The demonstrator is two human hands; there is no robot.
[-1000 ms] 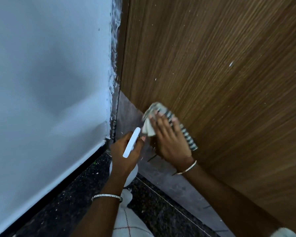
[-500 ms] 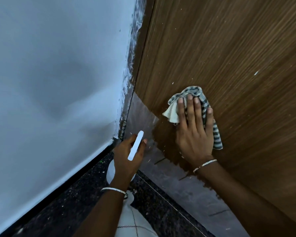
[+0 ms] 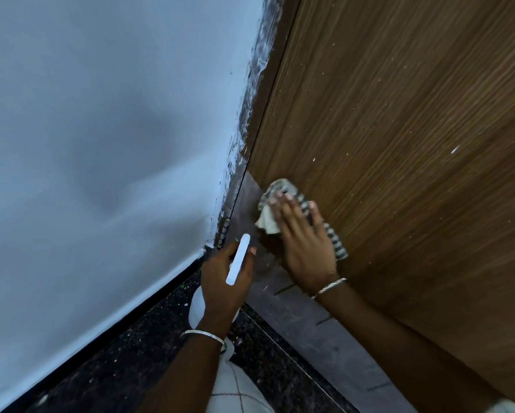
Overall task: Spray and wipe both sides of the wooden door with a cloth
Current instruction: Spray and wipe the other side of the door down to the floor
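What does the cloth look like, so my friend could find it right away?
Look at the big brown wooden door on the right, then go down near its bottom corner by the white wall. The cloth is bunched under the right hand, pressed flat on the door. It is the only striped thing, grey and white.

One wooden door (image 3: 399, 129), one striped cloth (image 3: 283, 201), one white spray bottle (image 3: 238, 263). Two hands: one left hand (image 3: 223, 281), one right hand (image 3: 304, 239), and two bangles, one bangle on the left wrist (image 3: 204, 335), one bangle on the right wrist (image 3: 330, 287). One white wall (image 3: 101, 144), one dark speckled floor (image 3: 125, 353), one grey kick strip (image 3: 310, 323) along the door's bottom edge.
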